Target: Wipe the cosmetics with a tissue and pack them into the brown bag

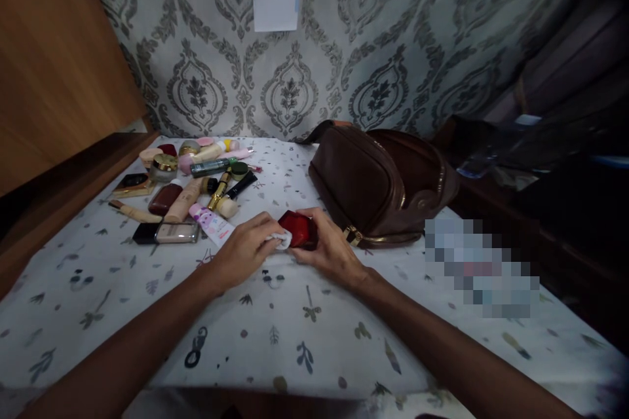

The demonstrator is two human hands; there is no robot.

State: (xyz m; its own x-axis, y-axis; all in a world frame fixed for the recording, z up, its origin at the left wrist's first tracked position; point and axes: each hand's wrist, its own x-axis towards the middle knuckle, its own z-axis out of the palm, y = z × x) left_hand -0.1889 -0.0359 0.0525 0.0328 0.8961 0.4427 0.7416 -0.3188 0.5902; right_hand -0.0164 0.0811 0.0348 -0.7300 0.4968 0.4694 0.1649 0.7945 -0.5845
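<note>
My right hand (330,250) is closed around a small red glossy case (299,229) held just above the table in the middle. My left hand (246,249) pinches a small white pad (282,239) and presses it against the left side of the red case. Both hands rest low on the white cloth with leaf prints (295,334). A brown leather bag (378,186) lies just right of and behind my right hand.
A heap of several cosmetics (191,186) (tubes, bottles, jars, compacts) lies at the back left of the table. A wooden headboard (54,72) stands at left, patterned wallpaper (344,46) behind. Dark clutter fills the right side.
</note>
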